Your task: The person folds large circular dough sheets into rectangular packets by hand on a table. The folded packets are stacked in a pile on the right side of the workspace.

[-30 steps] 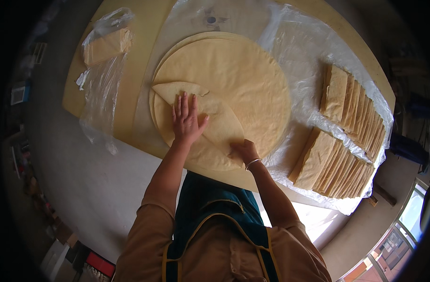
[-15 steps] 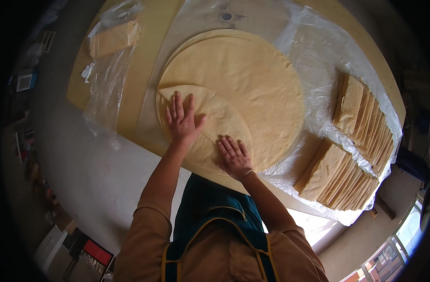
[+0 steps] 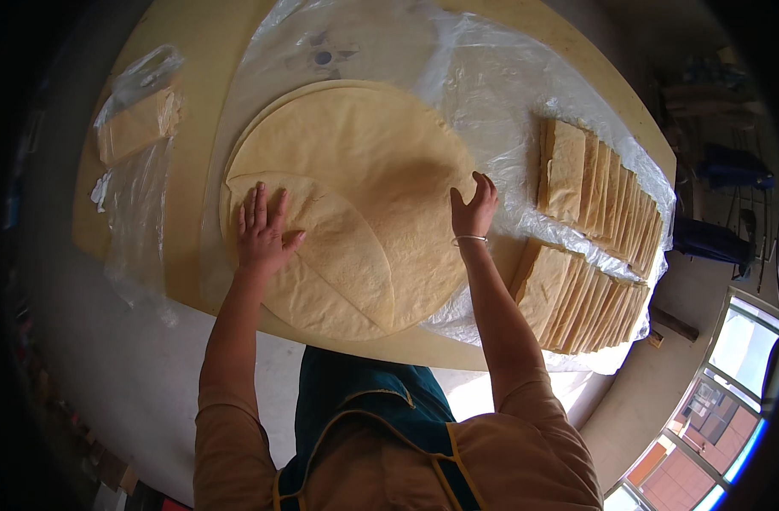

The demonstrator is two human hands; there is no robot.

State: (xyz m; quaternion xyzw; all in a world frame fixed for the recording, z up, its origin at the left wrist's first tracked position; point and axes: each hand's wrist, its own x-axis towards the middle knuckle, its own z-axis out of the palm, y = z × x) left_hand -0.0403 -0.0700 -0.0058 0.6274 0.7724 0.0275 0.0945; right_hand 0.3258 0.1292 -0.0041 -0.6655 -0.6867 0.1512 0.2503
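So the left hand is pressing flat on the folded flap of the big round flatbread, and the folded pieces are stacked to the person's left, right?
Not quite. The head view shows the stacks of folded pieces on the person's right. The left hand does lie flat on the folded flap of the flatbread.

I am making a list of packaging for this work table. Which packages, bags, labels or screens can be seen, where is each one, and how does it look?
Clear plastic bag: far left of the round table, holding a tan folded stack, loose film trailing toward the person.
Clear plastic sheet: spread crumpled under the large round flatbread and the folded stacks on the right.
No labels, signs or screens are visible.
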